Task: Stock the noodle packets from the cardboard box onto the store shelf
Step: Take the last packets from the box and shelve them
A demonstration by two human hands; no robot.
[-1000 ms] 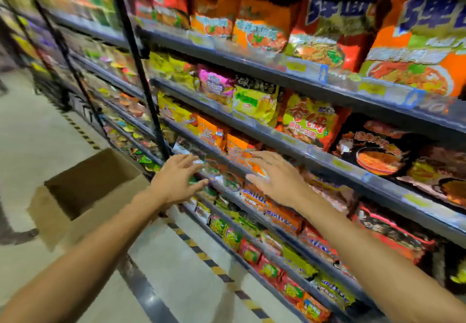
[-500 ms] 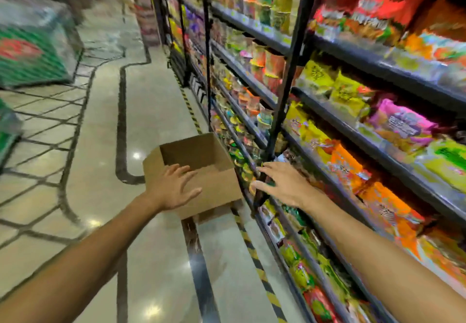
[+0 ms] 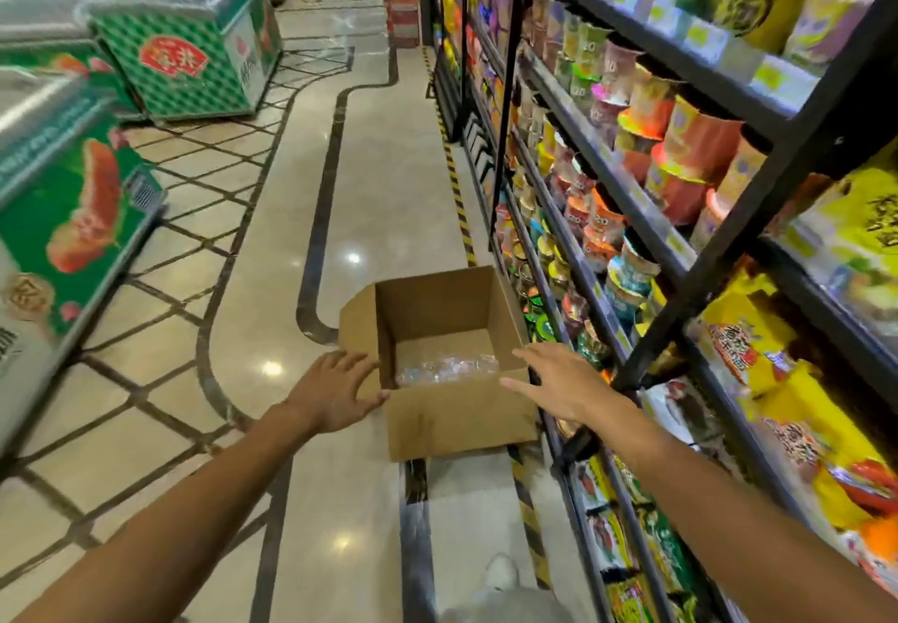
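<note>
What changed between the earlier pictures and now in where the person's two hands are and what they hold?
Both hands left the noodle shelf and swung over to the cardboard box on the floor. The left hand now reaches its left side, the right hand its right rim. Unchanged: both hands open and holding nothing, box on the floor beside the shelf.

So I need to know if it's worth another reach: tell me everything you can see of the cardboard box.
The cardboard box is plain brown corrugated card, open-topped with flaps spread, standing upright on the tiled floor beside the shelf. Inside, only something clear and crinkled like plastic wrap shows at the bottom; no packets visible. Both open hands, left and right, reach toward its near corners.
</note>
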